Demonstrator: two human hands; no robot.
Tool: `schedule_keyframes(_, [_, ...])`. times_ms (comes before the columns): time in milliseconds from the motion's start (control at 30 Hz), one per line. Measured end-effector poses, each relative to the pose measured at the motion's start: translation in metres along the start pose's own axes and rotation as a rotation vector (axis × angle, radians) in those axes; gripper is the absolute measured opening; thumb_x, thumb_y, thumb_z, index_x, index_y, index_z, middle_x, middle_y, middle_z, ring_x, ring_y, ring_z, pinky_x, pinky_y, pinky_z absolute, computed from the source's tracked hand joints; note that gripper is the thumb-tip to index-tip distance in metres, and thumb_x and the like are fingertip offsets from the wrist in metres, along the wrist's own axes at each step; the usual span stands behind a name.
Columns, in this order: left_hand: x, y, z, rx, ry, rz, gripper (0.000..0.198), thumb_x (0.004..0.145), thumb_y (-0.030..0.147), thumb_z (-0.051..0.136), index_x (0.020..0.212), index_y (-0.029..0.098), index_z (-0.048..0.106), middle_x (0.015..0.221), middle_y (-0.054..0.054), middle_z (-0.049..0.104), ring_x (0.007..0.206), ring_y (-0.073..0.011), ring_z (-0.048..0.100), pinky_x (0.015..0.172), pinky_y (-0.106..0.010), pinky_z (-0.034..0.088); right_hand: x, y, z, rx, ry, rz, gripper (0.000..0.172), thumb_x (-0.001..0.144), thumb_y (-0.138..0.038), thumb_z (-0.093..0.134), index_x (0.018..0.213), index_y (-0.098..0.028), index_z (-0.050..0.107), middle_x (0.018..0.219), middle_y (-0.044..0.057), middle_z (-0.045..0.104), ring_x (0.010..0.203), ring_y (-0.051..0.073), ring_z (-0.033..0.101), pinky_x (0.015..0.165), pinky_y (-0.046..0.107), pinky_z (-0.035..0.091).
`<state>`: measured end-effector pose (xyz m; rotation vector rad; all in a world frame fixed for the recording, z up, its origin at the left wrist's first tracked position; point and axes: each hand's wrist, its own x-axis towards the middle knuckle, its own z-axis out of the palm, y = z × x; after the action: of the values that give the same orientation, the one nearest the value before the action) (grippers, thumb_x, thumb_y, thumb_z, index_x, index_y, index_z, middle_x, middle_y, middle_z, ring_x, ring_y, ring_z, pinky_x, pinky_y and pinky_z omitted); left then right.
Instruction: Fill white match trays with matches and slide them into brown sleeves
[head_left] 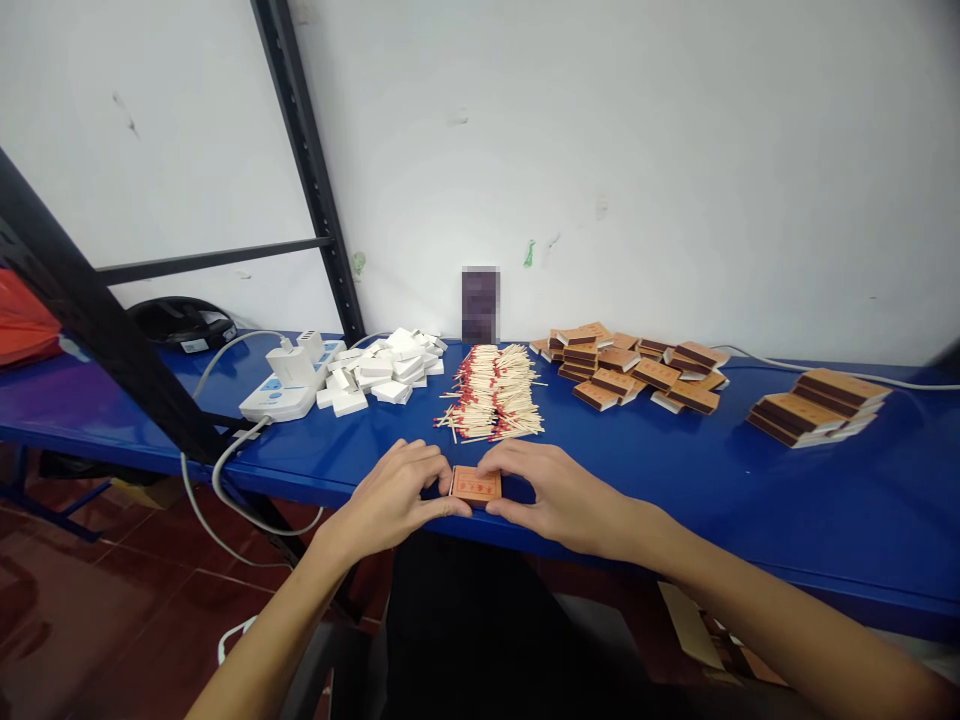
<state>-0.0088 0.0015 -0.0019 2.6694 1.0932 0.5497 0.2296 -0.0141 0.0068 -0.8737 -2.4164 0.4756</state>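
Observation:
A matchbox (pixel 474 487) with an orange printed top lies at the front edge of the blue table, between my two hands. My left hand (pixel 405 490) pinches its left end, where a thin white strip shows. Thumb and fingers of my right hand (pixel 551 495) grip the right end. Just behind the box is a heap of loose matches (pixel 495 395) with red heads. White matchbox trays (pixel 390 368) lie piled to the left of the matches. Orange and brown matchboxes (pixel 637 365) form a loose pile to the right.
Neatly stacked matchboxes (pixel 817 405) stand farther right on the blue table (pixel 720 500). A white power strip (pixel 289 390) with plugs and cables sits at left beside a black shelf post (pixel 142 330). The wall (pixel 600 150) closes off the back.

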Motion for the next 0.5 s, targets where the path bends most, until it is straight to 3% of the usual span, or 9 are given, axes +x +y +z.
schedule_keyframes(300, [-0.001, -0.001, 0.000, -0.002, 0.001, -0.008, 0.040, 0.091, 0.055, 0.056, 0.076, 0.019, 0.055, 0.072, 0.003, 0.053, 0.070, -0.0162, 0.048, 0.072, -0.030, 0.031, -0.005, 0.000, 0.006, 0.037, 0.076, -0.011, 0.009, 0.090, -0.021, 0.063, 0.099, -0.020, 0.063, 0.103, 0.006, 0.068, 0.097, 0.019, 0.062, 0.087, 0.034, 0.050])
schedule_keyframes(500, [0.001, -0.003, 0.000, -0.010, -0.014, 0.002, 0.031, 0.093, 0.050, 0.054, 0.084, 0.021, 0.059, 0.076, 0.003, 0.057, 0.070, -0.0152, 0.051, 0.084, -0.032, 0.037, -0.016, -0.009, 0.014, 0.036, 0.133, 0.006, 0.011, 0.090, -0.020, 0.062, 0.101, -0.021, 0.064, 0.111, 0.007, 0.064, 0.102, 0.018, 0.061, 0.092, 0.032, 0.050])
